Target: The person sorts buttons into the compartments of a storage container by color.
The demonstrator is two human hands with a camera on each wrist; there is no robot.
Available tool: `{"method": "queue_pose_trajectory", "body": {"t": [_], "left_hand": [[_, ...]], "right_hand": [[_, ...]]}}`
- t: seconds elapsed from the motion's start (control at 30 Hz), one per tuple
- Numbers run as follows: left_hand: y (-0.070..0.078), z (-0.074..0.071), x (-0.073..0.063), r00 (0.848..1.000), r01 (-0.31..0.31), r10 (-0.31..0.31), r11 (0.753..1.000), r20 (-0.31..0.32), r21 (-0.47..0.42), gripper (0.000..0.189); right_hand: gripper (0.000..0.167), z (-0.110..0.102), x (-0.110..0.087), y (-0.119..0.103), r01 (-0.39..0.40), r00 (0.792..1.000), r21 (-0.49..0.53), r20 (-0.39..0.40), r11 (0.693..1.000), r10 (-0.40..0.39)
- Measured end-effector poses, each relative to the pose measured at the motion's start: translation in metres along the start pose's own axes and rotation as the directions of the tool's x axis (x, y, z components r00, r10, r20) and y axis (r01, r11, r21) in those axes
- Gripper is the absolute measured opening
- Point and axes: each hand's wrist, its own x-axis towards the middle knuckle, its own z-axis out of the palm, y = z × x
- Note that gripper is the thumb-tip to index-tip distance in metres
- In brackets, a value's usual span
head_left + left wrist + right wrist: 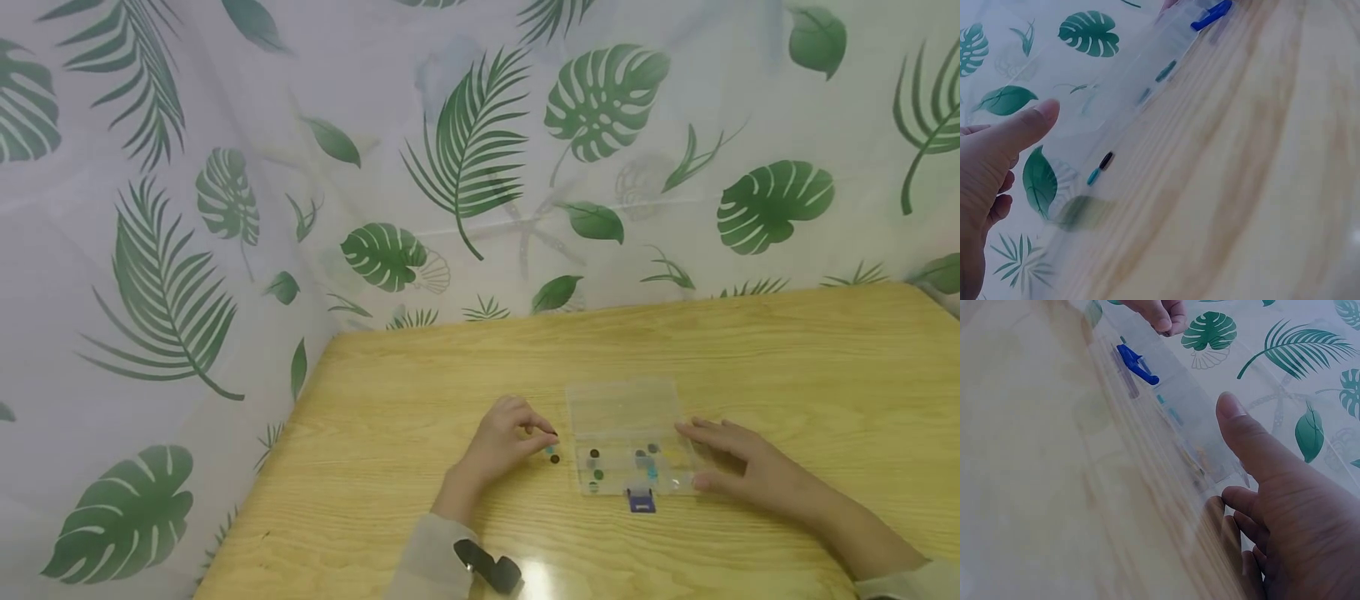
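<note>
A clear plastic box (630,483) lies on the table with its lid (622,408) folded back and a blue latch (641,502) at its front. Small round discs, some dark like this one (595,453) and some teal, sit in its compartments. Left of the box, my left hand (506,437) pinches a small dark disc between thumb and index finger. Just below those fingertips, a black disc (555,459) and a teal disc (549,449) lie on the wood. My right hand (750,467) touches the box's right side with extended fingers.
The yellow wood-grain table (750,358) carries all of this. A white leaf-print cloth (480,150) hangs along its back and left edges. A black strap with a dark piece (487,567) is on the left sleeve.
</note>
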Motion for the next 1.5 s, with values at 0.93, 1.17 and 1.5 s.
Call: {"method": "queue_pose_trajectory", "body": {"t": [0.93,1.17,1.5], "left_hand": [[0.024,0.027,0.019,0.982,-0.179,0.183,0.980,-0.049,0.081,0.016],[0.018,0.023,0.016,0.984,-0.168,0.171,0.984,-0.046,0.060,0.015],[0.009,0.012,0.011,0.997,-0.063,0.063,0.998,0.034,-0.021,0.013]], "right_hand": [[0.062,-0.001,-0.001,-0.001,0.053,0.998,-0.069,-0.019,0.996,-0.054],[0.063,-0.001,0.000,0.001,0.088,0.995,-0.109,-0.030,0.990,-0.091],[0.063,-0.001,0.000,0.002,0.065,0.997,-0.091,-0.023,0.994,-0.067]]}}
